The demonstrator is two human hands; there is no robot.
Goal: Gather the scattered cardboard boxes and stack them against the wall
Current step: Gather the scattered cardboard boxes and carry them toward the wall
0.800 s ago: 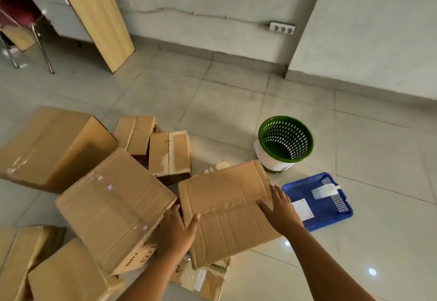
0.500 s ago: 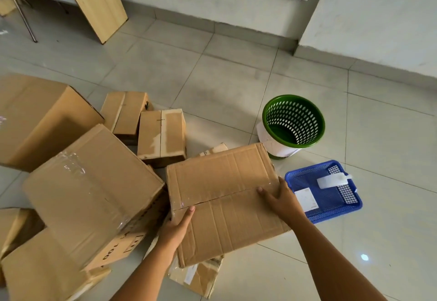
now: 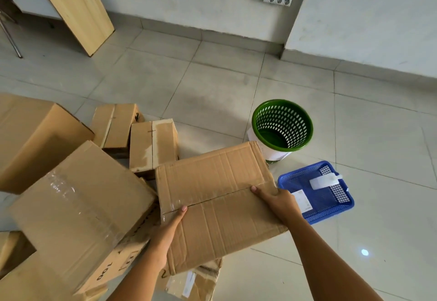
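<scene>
1. Now the flat brown cardboard box (image 3: 217, 203) sits higher, lifted off the pile at near centre.
2. Left hand (image 3: 169, 232) and right hand (image 3: 277, 202) grip its side edges.
3. Carrying to the far wall (image 3: 212, 0) looks next.

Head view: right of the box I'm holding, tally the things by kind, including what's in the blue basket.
Green waste bin: 1
Blue basket: 1
White bottle: 1
Paper slip: 1
Total: 4
</scene>
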